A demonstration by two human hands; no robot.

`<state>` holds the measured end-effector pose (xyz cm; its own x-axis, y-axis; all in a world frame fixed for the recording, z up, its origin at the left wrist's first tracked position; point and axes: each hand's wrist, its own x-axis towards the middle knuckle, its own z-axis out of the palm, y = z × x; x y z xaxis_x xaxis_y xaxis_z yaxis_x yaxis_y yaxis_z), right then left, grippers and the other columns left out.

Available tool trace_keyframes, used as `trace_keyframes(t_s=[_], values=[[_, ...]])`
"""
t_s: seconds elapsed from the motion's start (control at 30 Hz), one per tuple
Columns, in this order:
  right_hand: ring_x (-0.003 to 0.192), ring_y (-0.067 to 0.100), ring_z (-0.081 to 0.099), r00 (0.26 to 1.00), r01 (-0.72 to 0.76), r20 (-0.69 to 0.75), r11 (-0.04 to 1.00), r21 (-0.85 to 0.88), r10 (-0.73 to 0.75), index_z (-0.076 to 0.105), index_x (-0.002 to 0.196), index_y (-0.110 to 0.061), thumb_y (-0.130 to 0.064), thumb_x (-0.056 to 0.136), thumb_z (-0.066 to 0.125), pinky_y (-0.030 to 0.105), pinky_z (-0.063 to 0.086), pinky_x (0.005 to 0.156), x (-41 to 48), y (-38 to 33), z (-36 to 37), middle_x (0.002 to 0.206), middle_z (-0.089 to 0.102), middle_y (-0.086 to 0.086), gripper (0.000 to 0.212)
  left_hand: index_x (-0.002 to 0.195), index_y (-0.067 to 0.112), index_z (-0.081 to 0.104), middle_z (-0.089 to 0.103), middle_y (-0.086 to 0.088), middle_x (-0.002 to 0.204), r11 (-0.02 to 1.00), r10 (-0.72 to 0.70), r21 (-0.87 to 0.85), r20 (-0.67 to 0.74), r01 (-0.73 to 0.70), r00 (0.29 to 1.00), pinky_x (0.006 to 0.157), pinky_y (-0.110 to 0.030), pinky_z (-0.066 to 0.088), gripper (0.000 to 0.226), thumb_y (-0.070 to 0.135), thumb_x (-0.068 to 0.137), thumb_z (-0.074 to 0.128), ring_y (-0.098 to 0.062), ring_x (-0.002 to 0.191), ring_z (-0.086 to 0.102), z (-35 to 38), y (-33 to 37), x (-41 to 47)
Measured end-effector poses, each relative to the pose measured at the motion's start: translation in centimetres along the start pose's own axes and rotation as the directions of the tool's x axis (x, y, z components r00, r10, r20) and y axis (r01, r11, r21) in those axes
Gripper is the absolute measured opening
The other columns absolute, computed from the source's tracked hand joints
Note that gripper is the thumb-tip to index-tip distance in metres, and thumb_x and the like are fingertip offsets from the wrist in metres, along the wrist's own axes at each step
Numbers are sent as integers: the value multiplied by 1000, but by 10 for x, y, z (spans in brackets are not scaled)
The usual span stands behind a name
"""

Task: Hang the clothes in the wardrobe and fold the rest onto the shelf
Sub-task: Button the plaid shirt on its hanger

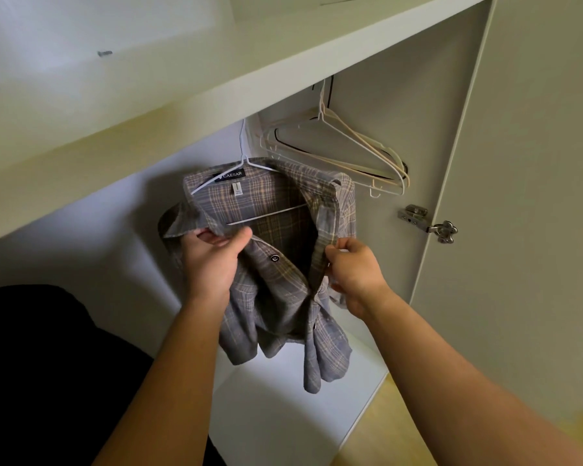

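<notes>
We have the plaid shirt (276,297) draped on the white hanger (246,163), inside the wardrobe below the shelf's (216,82) front edge, beside the empty hangers (350,153). Our left hand (209,264) curls round the collar end on its side; our right hand (354,270) pinches the opposite front edge. The two edges stand apart, the neck gaping between our hands, and the top button (275,258) lies on the left panel, just beside our left thumb. Closing it, we judge, means drawing the right edge across towards that button. The hook's top is hidden behind the shelf, so we cannot tell whether it hangs on a rail.
</notes>
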<state>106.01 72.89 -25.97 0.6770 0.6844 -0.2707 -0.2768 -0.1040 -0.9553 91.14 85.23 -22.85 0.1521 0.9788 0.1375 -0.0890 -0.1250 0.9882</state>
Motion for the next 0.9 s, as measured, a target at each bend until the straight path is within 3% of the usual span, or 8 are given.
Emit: trace_keyframes(t_s=[0.07, 0.13, 0.23, 0.37, 0.47, 0.6, 0.73, 0.9], values=[[73, 24, 49, 999, -22, 31, 999, 35, 21, 47, 86, -16, -11, 100, 49, 34, 43, 58, 1, 2, -2, 80, 53, 12, 15, 103, 6, 57, 72, -7, 96, 990, -131, 46, -23, 132, 991, 81, -32, 59, 48, 2, 66, 88, -20, 87, 72, 1, -20, -12], [69, 23, 58, 995, -64, 81, 990, 124, 54, 47, 82, -18, -11, 102, 47, 34, 54, 59, -1, 3, -2, 74, 60, 7, 21, 91, 9, 61, 69, -7, 88, 932, -296, 224, 12, 286, 955, 79, -35, 57, 31, 5, 72, 85, -27, 85, 70, 4, -47, -31], [70, 24, 63, 991, -89, 116, 982, 164, 71, 47, 84, -18, -11, 103, 46, 38, 58, 63, -2, 6, -3, 79, 64, 8, 20, 78, 10, 65, 63, -9, 82, 795, -581, 358, 221, 489, 783, 74, -32, 51, 19, 23, 89, 73, -25, 79, 62, 14, -71, -62], [77, 28, 65, 982, -118, 166, 973, 201, 85, 50, 92, -14, -13, 103, 47, 43, 57, 71, -2, 11, -5, 91, 64, 14, 12, 102, 7, 70, 74, -6, 95, 796, -601, 311, 292, 520, 744, 85, -35, 57, 22, 27, 98, 62, -22, 88, 72, 26, -78, -73], [82, 30, 63, 974, -149, 205, 954, 260, 96, 50, 98, -11, -12, 104, 47, 46, 57, 79, -3, 17, -6, 94, 63, 17, 6, 106, 2, 66, 70, -12, 98, 744, -661, 192, 345, 640, 666, 75, -26, 55, 13, 8, 99, 56, -21, 83, 69, 31, -72, -74], [89, 30, 56, 965, -170, 249, 918, 359, 82, 52, 107, -9, -6, 99, 54, 41, 53, 81, -4, 29, -13, 97, 58, 17, 9, 97, 7, 70, 71, -8, 91, 752, -658, 223, 308, 620, 687, 73, -24, 53, 11, 6, 95, 59, -16, 78, 68, 33, -77, -75], [72, 16, 59, 994, 8, 108, 995, -102, 3, 66, 101, -9, 0, 92, 58, 25, 51, 65, -10, 47, -26, 83, 66, 5, 15, 91, 9, 68, 70, -6, 84, 775, -631, 213, 297, 594, 717, 77, -27, 50, 16, 4, 98, 54, -16, 78, 66, 32, -80, -77], [77, 6, 64, 970, 212, 208, 845, -491, -122, 72, 91, -23, -22, 87, 75, 20, 52, 75, -16, 68, -27, 86, 72, -7, 5, 99, 5, 66, 72, -9, 91, 809, -582, 151, 340, 567, 739, 72, -24, 54, 18, 2, 101, 48, -15, 81, 70, 29, -79, -82]])
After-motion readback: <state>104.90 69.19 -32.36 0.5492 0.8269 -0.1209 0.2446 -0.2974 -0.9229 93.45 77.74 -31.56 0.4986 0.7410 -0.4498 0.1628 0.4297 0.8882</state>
